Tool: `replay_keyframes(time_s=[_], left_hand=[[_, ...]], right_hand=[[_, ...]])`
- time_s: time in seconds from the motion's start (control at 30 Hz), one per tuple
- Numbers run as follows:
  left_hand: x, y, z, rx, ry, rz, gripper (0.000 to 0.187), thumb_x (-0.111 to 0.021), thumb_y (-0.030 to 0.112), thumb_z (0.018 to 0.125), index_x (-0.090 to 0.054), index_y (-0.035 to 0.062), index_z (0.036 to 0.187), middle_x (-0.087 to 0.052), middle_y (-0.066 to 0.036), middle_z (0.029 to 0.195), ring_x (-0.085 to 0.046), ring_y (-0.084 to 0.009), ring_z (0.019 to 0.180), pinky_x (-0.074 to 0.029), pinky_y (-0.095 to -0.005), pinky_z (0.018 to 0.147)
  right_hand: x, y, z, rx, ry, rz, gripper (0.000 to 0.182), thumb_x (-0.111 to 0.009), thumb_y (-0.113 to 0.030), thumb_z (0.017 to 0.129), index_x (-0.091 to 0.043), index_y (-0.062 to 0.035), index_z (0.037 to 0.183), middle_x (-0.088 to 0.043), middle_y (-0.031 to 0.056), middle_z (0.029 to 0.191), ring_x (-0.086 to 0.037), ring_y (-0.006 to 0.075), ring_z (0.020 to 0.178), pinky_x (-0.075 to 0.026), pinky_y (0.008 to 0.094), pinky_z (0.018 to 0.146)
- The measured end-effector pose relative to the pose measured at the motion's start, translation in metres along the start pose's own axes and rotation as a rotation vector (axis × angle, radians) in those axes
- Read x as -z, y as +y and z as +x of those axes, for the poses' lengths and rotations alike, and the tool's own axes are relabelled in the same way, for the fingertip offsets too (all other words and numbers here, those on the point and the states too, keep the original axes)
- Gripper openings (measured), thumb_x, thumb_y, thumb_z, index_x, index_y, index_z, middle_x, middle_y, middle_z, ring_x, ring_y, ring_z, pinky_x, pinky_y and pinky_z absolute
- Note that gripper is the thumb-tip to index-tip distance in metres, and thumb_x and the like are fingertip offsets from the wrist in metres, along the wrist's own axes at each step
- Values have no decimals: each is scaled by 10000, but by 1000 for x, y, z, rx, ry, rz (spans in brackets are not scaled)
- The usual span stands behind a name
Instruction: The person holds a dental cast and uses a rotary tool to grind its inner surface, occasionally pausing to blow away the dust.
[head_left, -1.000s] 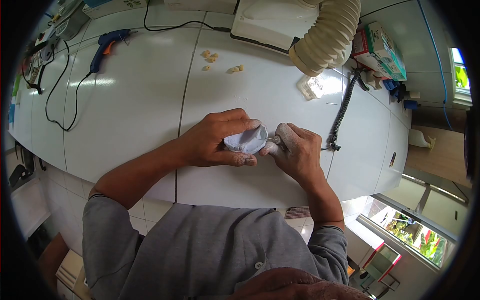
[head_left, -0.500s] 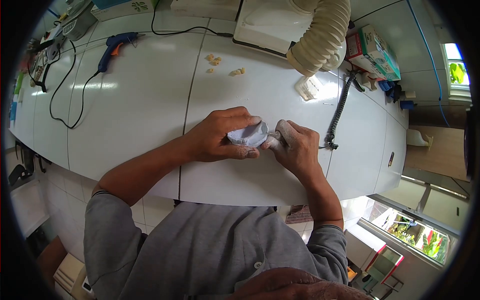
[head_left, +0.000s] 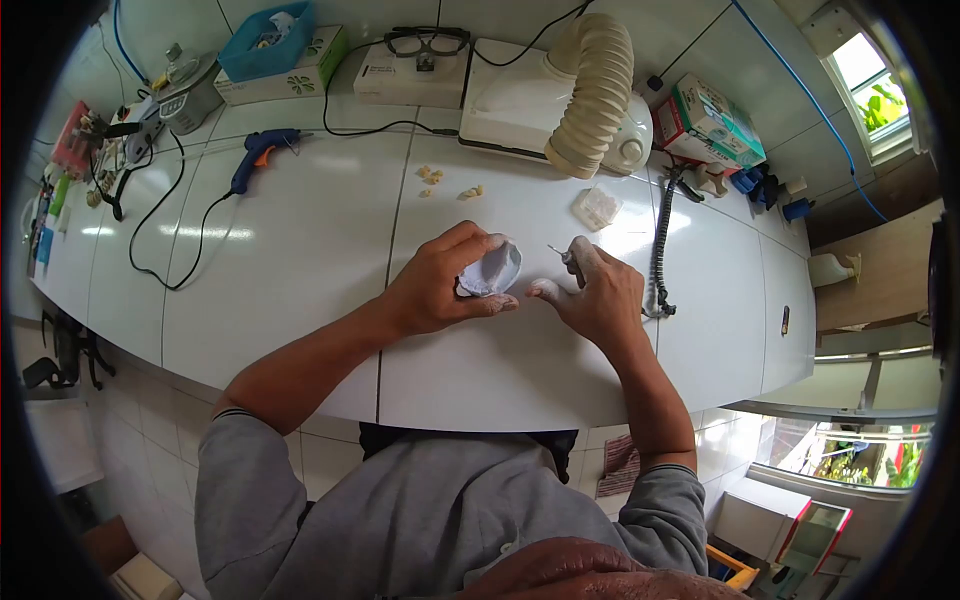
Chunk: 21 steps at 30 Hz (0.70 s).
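Note:
My left hand (head_left: 452,278) is closed around the rim of a white, bowl-shaped plaster cast (head_left: 490,270), its hollow side facing up towards me. Fingers and thumb grip it from the left. Just to the right, apart from the cast, my right hand (head_left: 598,290) curls its fingers around what looks like a rotary handpiece (head_left: 567,256). A thin metal tip sticks out towards the upper left, while most of the tool is hidden in the fist. The right thumb stretches towards the cast. White dust coats the fingertips of both hands.
Small yellowish pieces (head_left: 430,176) lie ahead on the white tiled bench (head_left: 290,330). A coiled black cord (head_left: 663,235) runs beside my right hand. Beyond stand a small clear box (head_left: 597,208), a ribbed hose (head_left: 592,100) and a white machine (head_left: 505,95). A blue glue gun (head_left: 258,158) lies left.
My right hand has drawn away from the cast, and the tool's tip now shows clear of it. The left hand has tipped the cast a little. The head view has shifted, showing more of the back.

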<state>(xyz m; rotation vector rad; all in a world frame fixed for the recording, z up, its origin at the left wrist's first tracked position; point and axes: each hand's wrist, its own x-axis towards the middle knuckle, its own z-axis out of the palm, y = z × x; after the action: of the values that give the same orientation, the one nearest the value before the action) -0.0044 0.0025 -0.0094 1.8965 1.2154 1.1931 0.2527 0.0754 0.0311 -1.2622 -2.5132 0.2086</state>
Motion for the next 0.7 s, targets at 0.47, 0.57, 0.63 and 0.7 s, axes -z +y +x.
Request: replay_keyframes(time_s=[0.47,0.57,0.63,0.7], left_hand=[[-3,7,1,-71,-43,42,613,-860,301,831,-680,8,1339,-704,-169,1172,-717,-296,1019,-574,-396,924],[-5,2,1,-114,-57,31,619,-866,267,817,-682,20,1353,-701,-164,1171,-715,-285,1009,-573,-394,924],[-4,3,0,-77,-96,7,654,-844,318,822,-661,23,1376,-689,-167,1189,-711,-316,1035,-569,-413,944],[-3,5,1,-48,-125,-6,669,-833,331,823,-650,24,1389,-680,-167,1201,-706,-331,1054,-564,-421,958]], right_hand=[[-14,4,-8,156,36,143,518,-923,-532,770,-676,-96,901,-743,62,844,-744,335,734,-550,462,610],[-15,5,-9,174,50,141,492,-921,-508,774,-676,-97,885,-731,64,823,-739,327,723,-549,462,604],[-15,7,-8,180,49,143,501,-919,-520,772,-675,-98,885,-722,63,809,-736,323,715,-546,461,598],[-15,9,-7,191,43,135,506,-917,-528,768,-675,-99,883,-720,63,806,-734,322,711,-546,460,596]])
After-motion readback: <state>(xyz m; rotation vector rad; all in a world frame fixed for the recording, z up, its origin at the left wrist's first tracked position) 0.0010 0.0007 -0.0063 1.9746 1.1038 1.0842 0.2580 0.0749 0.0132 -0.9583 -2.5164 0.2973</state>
